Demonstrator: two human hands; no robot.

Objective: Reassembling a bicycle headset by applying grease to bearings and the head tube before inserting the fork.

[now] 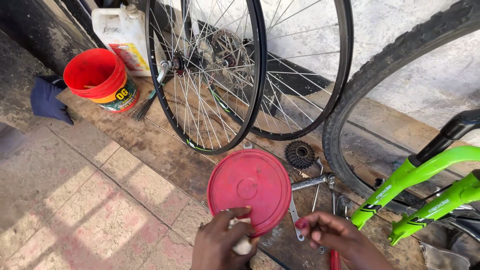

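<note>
Centrally, a round red lid (249,189) lies directly ahead of both hands, with no long axis. The left hand (220,242) touches its near rim, fingers curled around what appears to be a pale rag (242,239). The right hand (334,236), just right of the lid, pinches a small red-tipped object. Beyond stand bare wheel rims (207,75); a cassette (300,154) and wrenches crowd the right; paving lies open leftward.
</note>
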